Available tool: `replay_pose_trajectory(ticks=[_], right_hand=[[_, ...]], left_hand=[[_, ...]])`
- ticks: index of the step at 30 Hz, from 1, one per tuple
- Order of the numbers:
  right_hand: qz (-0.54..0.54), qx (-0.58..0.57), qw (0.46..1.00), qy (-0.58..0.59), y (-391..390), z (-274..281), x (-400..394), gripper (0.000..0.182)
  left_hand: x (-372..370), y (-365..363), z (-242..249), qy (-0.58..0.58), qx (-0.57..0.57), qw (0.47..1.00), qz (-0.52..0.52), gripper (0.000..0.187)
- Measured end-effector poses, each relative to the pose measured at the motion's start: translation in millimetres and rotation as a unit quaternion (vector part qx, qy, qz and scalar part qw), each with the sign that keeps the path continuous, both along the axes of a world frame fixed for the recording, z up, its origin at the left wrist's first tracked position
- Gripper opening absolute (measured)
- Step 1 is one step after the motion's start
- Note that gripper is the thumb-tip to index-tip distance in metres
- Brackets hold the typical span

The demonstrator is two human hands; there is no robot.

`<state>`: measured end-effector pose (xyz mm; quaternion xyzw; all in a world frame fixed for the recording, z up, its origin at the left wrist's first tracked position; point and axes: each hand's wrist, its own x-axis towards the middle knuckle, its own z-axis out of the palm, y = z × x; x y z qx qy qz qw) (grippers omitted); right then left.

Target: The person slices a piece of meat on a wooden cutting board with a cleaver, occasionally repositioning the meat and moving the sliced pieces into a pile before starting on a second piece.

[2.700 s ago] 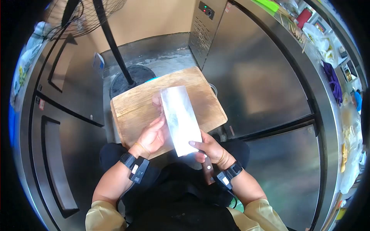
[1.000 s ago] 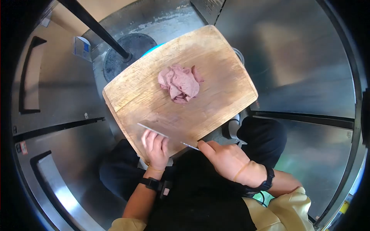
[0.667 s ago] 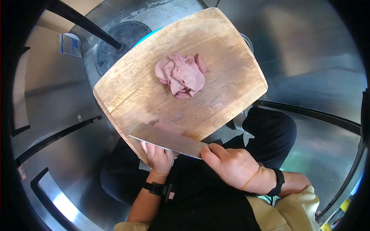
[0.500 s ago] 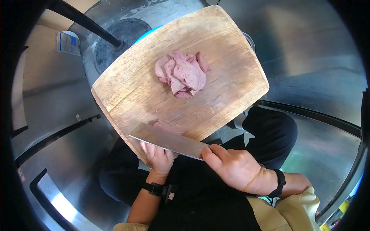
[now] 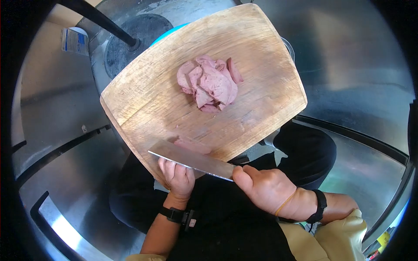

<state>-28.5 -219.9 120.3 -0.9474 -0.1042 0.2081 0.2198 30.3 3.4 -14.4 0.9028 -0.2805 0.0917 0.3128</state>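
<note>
A wooden board [image 5: 148, 104] lies tilted across the view with a heap of sliced pink meat [image 5: 211, 83] on its middle. My right hand [image 5: 269, 188] is wrapped round the handle of a wide knife [image 5: 193, 162], whose blade points left over the board's near edge. Just beyond the blade lies another pink slice [image 5: 191, 144]. My left hand [image 5: 179, 177] is close under the blade at the near edge, its fingers bent together and their tips partly hidden by the knife; what they hold cannot be made out.
Behind the board are a dark round base with a black pole [image 5: 102, 24] and a bit of a blue object [image 5: 172, 32]. A labelled container [image 5: 75, 41] stands at the upper left. Steel doors flank both sides, and my knees in dark trousers [image 5: 305, 150] are below.
The board has shifted and turned slightly in view. The knife and my right hand sit slightly farther right; both hands keep nearly the same pose.
</note>
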Motion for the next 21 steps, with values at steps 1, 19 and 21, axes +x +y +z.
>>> replay_pose_trajectory(ticks=[1, 19, 21], right_hand=[[0.0, 0.003, 1.0, 0.003, -0.8, -0.4, 1.2, 0.031], [0.041, 0.031, 0.997, 0.063, -7.4, -7.9, 24.6, 0.024], [0.042, 0.033, 0.995, 0.086, -9.1, -8.8, 26.6, 0.025]], left_hand=[[0.3, -0.2, -0.7, 0.003, -0.002, 1.0, 0.002, 0.02], [7.7, -8.5, 1.8, 0.019, -0.078, 0.997, 0.014, 0.018], [8.0, -8.3, 3.2, 0.023, -0.082, 0.996, 0.018, 0.02]])
